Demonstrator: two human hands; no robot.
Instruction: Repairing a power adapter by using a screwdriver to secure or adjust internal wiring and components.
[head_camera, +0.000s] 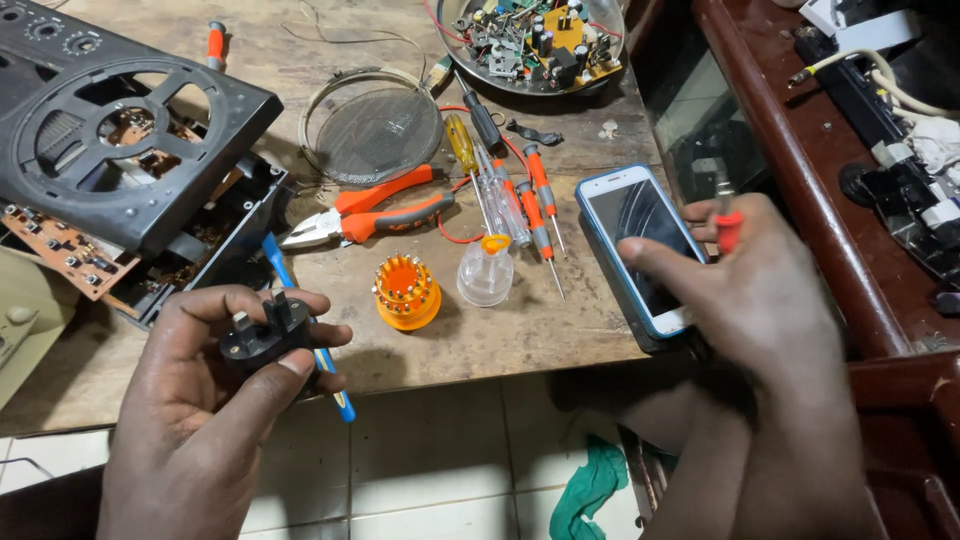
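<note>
The orange bit holder (406, 292) stands near the middle of the wooden workbench (560, 330) and serves well as a marker for the rest. Just right of it sits a small clear bottle with an orange cap (485, 272), and beyond that, further right, a row of red-handled screwdrivers (535, 205) lies fanned out with tips pointing toward the bench edge. Up and left of the holder rest orange-and-grey pliers (375, 213), with a round wire mesh grille (374, 130) behind them. Far left of the holder an opened black electronic casing (120, 140) lies with a brown circuit board (60, 250) showing at its lower edge. Well behind the holder, at the far side of the bench, a metal bowl (530, 45) holds loose electronic parts. A blue-handled tool (300, 320) lies on the bench left of the holder, passing partly under the left hand. The left hand (210, 400), below and left of the holder, is curled with palm turned up, thumb and fingers gripping a black plug (265, 335) whose pins point upward. To the holder's right, a smartphone in a blue case (640, 240) rests at the bench edge; the right hand (770, 290) is over it, thumb stretched onto the screen, while its fingers pinch a small red-handled tool (728, 225) held upright.
</note>
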